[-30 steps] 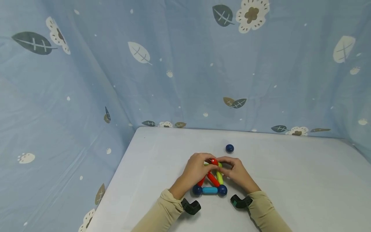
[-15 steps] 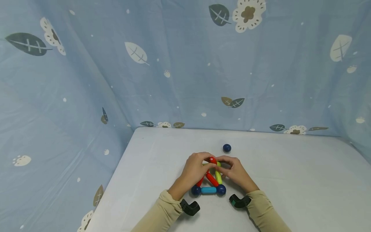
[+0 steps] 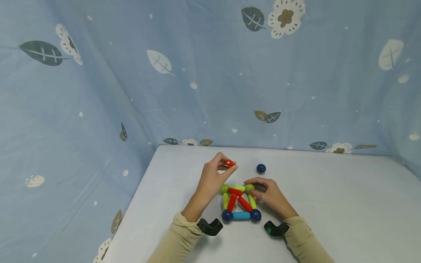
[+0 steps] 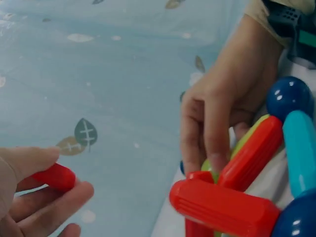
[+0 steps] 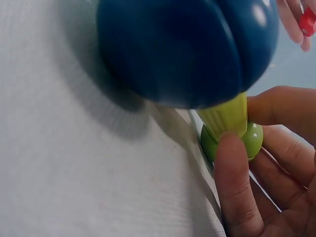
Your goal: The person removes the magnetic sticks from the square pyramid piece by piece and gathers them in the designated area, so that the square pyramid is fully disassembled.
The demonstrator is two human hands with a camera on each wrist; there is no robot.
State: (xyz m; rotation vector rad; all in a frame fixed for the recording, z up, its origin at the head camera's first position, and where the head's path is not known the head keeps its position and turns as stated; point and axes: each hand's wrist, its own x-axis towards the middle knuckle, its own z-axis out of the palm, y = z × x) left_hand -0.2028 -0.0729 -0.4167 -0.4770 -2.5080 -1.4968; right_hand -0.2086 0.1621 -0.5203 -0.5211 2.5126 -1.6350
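Observation:
My left hand (image 3: 210, 179) pinches a red magnetic rod (image 3: 230, 163) between thumb and fingers, raised behind and left of a magnetic rod-and-ball frame (image 3: 241, 216). That frame has a blue ball (image 3: 227, 216) at each front corner and a green ball (image 3: 224, 189) at each back one. Yellow-green rods and a light blue rod join them into a square. Several red rods (image 4: 227, 207) slant up and inward from the corners. My right hand (image 3: 271, 197) grips the back right corner, its fingertips around the green ball and the yellow-green rod end (image 5: 224, 118).
A loose dark blue ball (image 3: 261, 168) lies on the white table (image 3: 329, 197) behind the frame. Blue patterned cloth (image 3: 210, 91) hangs along the back and left of the table. Each wrist wears a black camera (image 3: 210, 227).
My left hand has moved up and left, away from the frame, carrying the red rod with it. My right hand stays at the back right corner.

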